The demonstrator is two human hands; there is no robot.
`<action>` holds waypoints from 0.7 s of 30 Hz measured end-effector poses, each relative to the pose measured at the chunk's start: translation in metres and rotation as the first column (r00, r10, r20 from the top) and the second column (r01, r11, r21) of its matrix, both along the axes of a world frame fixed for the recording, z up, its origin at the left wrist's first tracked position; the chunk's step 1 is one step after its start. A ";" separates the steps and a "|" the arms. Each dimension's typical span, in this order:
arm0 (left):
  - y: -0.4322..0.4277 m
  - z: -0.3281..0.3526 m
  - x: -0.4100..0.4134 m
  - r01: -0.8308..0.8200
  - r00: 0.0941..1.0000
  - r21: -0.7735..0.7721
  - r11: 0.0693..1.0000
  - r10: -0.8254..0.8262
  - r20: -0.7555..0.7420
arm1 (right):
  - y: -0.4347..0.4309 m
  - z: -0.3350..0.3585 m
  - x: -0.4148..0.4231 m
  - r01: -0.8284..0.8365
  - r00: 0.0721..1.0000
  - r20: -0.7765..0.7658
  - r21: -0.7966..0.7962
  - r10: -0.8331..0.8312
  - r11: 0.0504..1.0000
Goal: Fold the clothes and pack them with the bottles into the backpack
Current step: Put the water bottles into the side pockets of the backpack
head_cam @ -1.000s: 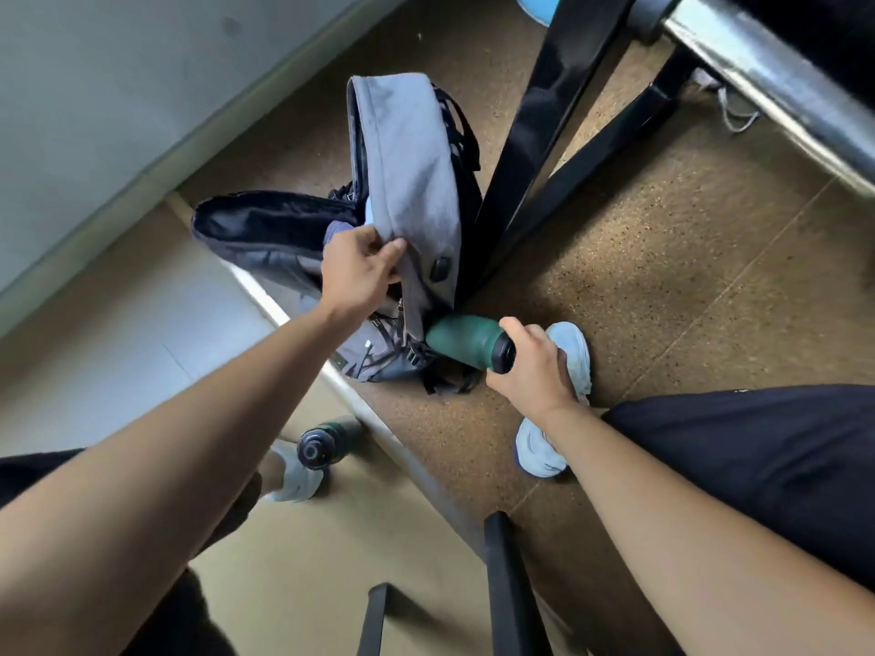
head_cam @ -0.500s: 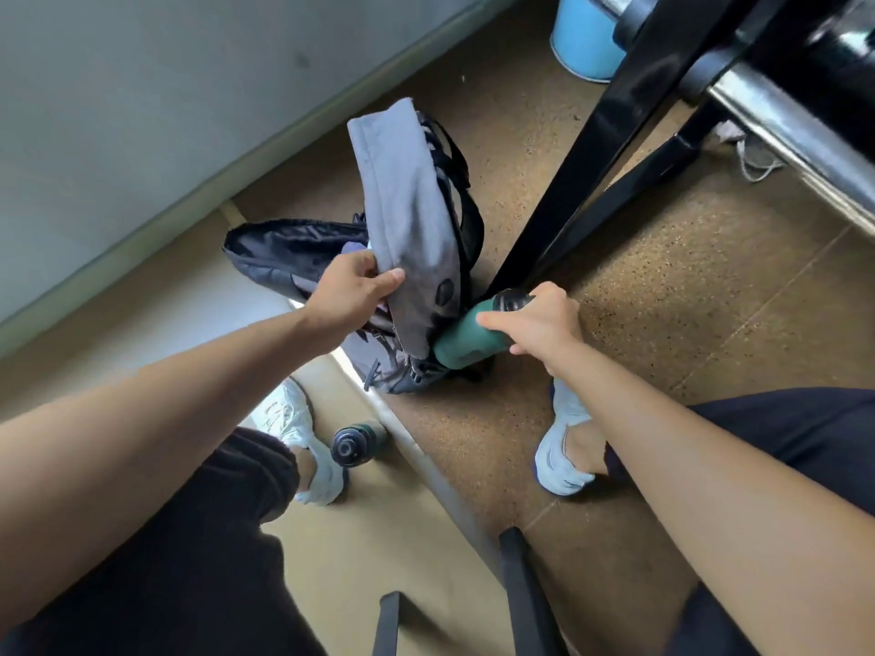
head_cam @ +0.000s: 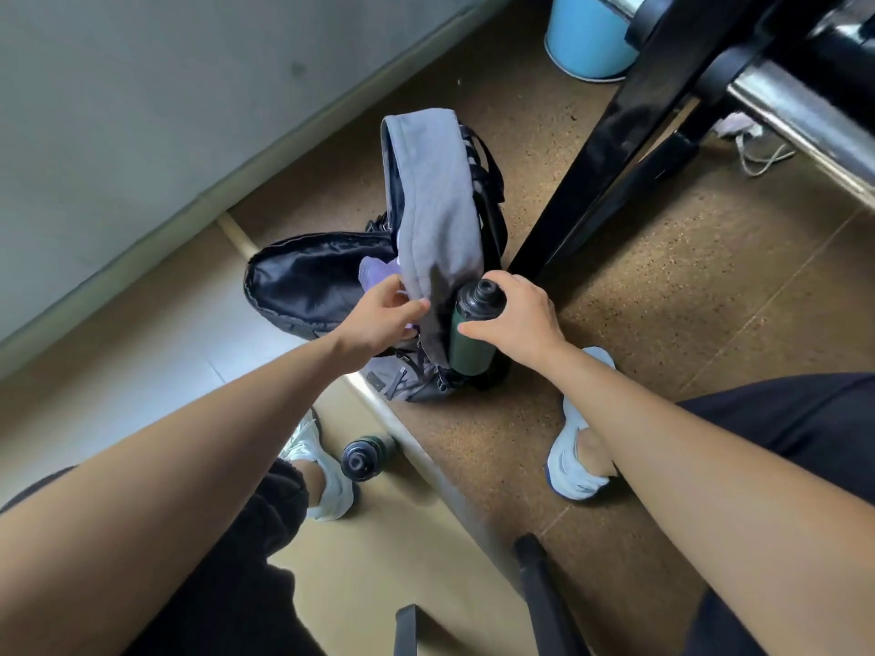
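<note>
A grey backpack (head_cam: 433, 201) stands on the floor with its main compartment unzipped and the black-lined flap (head_cam: 312, 281) folded down to the left. Pale purple clothing (head_cam: 376, 272) shows inside the opening. My left hand (head_cam: 379, 314) grips the backpack's grey front edge. A dark green bottle (head_cam: 468, 340) with a black cap stands upright against the backpack's right side, its lower end in the side pocket. My right hand (head_cam: 518, 319) holds this bottle near its cap. A second dark bottle (head_cam: 364, 456) lies on the floor between my feet.
A black metal table leg (head_cam: 611, 153) slants down right beside the backpack, with a chrome bar (head_cam: 800, 116) above. A light blue bucket (head_cam: 587, 37) stands at the back. A grey wall (head_cam: 142, 97) runs along the left. My white shoes (head_cam: 575, 461) flank the floor strip.
My right hand has swung the green bottle from lying tilted to upright and pushed it down at the backpack's side. My left hand stays on the backpack's edge.
</note>
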State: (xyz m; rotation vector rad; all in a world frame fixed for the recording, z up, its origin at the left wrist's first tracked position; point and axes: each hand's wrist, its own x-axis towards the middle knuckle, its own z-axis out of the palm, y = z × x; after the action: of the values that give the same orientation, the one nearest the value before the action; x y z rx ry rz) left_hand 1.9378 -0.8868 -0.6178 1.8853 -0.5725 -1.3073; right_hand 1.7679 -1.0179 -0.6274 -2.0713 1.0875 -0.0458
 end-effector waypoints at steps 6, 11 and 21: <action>-0.021 -0.028 -0.027 0.175 0.970 0.055 0.983 -0.182 0.161 | -0.025 -0.008 -0.009 0.148 0.988 0.041 0.028 -0.149 0.989; -0.060 -0.035 -0.040 0.203 0.964 0.079 0.976 -0.213 0.156 | -0.036 -0.010 -0.010 0.155 0.987 0.038 0.050 -0.157 0.987; -0.082 -0.033 -0.041 -0.019 0.972 0.010 1.000 0.016 0.233 | -0.043 -0.031 -0.018 0.377 0.817 0.222 0.493 -0.532 0.784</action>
State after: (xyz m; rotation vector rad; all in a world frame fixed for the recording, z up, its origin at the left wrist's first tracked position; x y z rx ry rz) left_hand 1.8970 -0.9686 -0.6509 2.0643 -0.6670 -1.0867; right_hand 1.7494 -1.0608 -0.6586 -1.2982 1.2261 -0.3768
